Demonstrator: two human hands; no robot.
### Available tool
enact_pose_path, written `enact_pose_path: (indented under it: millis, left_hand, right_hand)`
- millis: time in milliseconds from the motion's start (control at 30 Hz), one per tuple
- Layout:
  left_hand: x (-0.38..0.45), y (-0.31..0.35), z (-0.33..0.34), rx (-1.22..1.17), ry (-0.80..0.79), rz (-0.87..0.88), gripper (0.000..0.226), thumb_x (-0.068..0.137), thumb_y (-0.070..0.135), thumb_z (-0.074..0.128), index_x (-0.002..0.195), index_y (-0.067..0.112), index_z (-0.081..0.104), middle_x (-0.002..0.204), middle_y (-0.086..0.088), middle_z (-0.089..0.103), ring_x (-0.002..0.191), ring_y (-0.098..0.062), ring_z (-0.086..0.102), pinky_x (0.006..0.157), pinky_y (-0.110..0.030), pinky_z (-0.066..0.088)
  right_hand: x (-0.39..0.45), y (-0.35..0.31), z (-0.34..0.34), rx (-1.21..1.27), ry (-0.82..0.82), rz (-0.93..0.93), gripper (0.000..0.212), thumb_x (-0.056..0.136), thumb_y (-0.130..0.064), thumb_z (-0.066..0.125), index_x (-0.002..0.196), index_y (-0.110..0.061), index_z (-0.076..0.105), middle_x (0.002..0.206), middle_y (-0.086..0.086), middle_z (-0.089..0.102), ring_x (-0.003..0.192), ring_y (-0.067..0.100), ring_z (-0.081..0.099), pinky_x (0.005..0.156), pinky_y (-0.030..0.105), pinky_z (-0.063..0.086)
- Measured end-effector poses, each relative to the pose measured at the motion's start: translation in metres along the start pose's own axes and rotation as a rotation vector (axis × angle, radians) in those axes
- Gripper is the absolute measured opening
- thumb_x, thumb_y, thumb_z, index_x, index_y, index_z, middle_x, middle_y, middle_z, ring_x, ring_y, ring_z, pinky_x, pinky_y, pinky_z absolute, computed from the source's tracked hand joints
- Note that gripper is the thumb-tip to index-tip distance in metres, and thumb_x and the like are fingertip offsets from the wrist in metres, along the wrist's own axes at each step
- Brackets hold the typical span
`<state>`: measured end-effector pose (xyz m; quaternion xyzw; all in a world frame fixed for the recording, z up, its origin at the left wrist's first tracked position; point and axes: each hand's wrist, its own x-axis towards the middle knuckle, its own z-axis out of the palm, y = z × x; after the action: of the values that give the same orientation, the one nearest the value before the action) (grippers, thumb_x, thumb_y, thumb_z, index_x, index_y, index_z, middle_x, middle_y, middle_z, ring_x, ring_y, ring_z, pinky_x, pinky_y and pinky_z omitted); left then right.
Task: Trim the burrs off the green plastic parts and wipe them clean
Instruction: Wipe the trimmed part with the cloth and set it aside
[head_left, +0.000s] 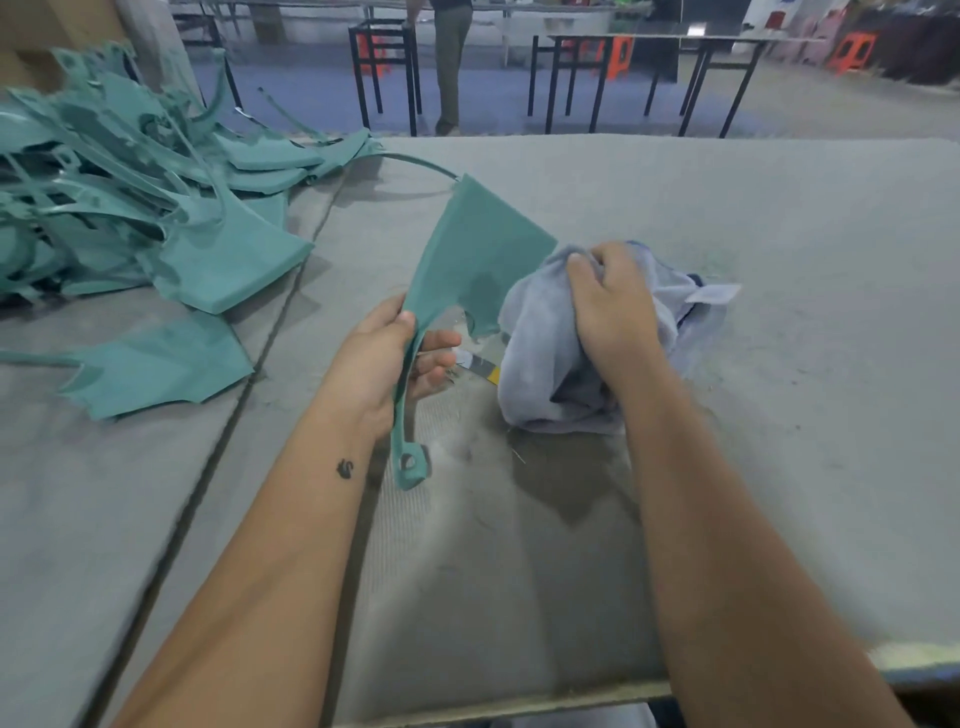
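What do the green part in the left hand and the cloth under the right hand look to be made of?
The flat teal-green fan-shaped part, gripped by the left hand, looks like moulded plastic: thin, rigid, smooth matte faces, with a narrow stem ending in a holed tab. The crumpled pale blue-grey cloth, gripped by the right hand, looks like soft napped fabric, perhaps microfibre: fuzzy folds and a sewn label.
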<state>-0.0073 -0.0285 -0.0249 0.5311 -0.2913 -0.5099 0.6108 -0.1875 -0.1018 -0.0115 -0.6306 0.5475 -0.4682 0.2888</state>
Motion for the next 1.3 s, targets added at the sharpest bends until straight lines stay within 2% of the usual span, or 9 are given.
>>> enact_pose_path:
  millis: [100,200,300,433,567,667,933,1067,1300]
  left_hand:
    - [0.002,-0.002,-0.002,0.155,0.05,0.104,0.021,0.103,0.018,0.043,0.095,0.028,0.059,0.061,0.0,0.066,0.042,-0.009,0.052,0.042,-0.019,0.044]
    - [0.001,-0.003,-0.006,0.414,0.144,0.255,0.008,0.093,0.025,0.063,0.086,0.025,0.06,0.067,-0.001,0.064,0.044,-0.009,0.054,0.045,-0.02,0.047]
    - [0.0,-0.001,-0.008,0.537,0.226,0.334,0.021,0.089,0.026,0.067,0.074,0.02,0.053,0.069,-0.001,0.06,0.056,-0.016,0.057,0.058,-0.029,0.05]
    - [-0.004,0.004,-0.002,0.252,0.186,0.205,0.012,0.095,0.015,0.055,0.086,0.015,0.046,0.093,-0.01,0.061,0.075,-0.028,0.073,0.06,-0.044,0.061]
    - [-0.002,0.011,-0.005,-0.182,0.143,0.071,0.011,0.099,0.007,0.048,0.091,0.012,0.043,0.08,-0.01,0.057,0.046,-0.011,0.06,0.046,-0.024,0.054]
    - [-0.002,0.012,-0.011,-0.382,0.119,0.074,0.018,0.097,-0.001,0.047,0.085,0.011,0.044,0.075,-0.005,0.055,0.038,-0.003,0.041,0.041,-0.015,0.044]
    - [-0.001,0.002,-0.007,-0.23,0.002,0.099,0.021,0.1,0.007,0.049,0.096,0.024,0.06,0.071,0.011,0.066,0.037,-0.003,0.032,0.042,-0.016,0.041]
    - [-0.002,-0.004,-0.005,-0.172,-0.138,0.188,0.021,0.1,0.01,0.049,0.099,0.025,0.062,0.073,0.011,0.067,0.036,-0.002,0.032,0.043,-0.016,0.042]
    - [0.0,-0.006,-0.003,-0.035,-0.13,0.307,0.022,0.099,0.006,0.049,0.099,0.022,0.065,0.067,0.007,0.065,0.036,-0.005,0.037,0.039,-0.017,0.038]
  right_hand:
    - [0.0,0.002,-0.003,0.054,-0.181,-0.028,0.034,0.083,-0.053,0.06,0.096,-0.021,0.06,0.086,-0.012,0.063,0.081,0.004,0.057,0.07,0.022,0.041]
    - [-0.005,0.002,-0.012,0.04,-0.297,-0.224,0.027,0.085,-0.026,0.069,0.081,-0.002,0.058,0.072,-0.002,0.051,0.067,0.005,0.047,0.064,0.024,0.038]
    - [-0.008,-0.001,-0.017,0.123,-0.307,-0.321,0.013,0.092,-0.005,0.059,0.085,-0.013,0.066,0.077,-0.012,0.062,0.073,-0.005,0.055,0.071,0.011,0.042]
    - [-0.01,-0.005,-0.015,0.169,-0.241,-0.265,0.025,0.095,-0.005,0.05,0.089,-0.022,0.067,0.085,-0.012,0.068,0.086,0.0,0.061,0.08,0.015,0.048]
    - [-0.01,-0.004,-0.013,-0.097,-0.147,-0.244,0.018,0.094,-0.019,0.046,0.09,-0.023,0.062,0.084,0.004,0.066,0.085,0.024,0.061,0.079,0.042,0.051]
    - [-0.013,-0.009,-0.011,-0.197,-0.091,-0.245,0.019,0.093,-0.026,0.044,0.109,-0.023,0.053,0.075,-0.012,0.058,0.074,0.012,0.058,0.067,0.036,0.049]
    - [0.002,-0.038,-0.011,-0.361,-0.121,-0.366,0.012,0.085,-0.017,0.052,0.095,-0.023,0.056,0.075,-0.015,0.052,0.07,-0.002,0.051,0.059,0.018,0.034]
    - [0.001,-0.037,0.02,-0.414,-0.179,-0.481,0.017,0.087,-0.017,0.057,0.102,-0.016,0.063,0.103,0.004,0.057,0.088,0.02,0.054,0.079,0.033,0.043]
    - [-0.014,-0.019,0.034,-0.372,-0.167,-0.471,0.019,0.09,-0.014,0.054,0.103,-0.015,0.069,0.103,0.003,0.057,0.092,0.022,0.054,0.072,0.035,0.043]
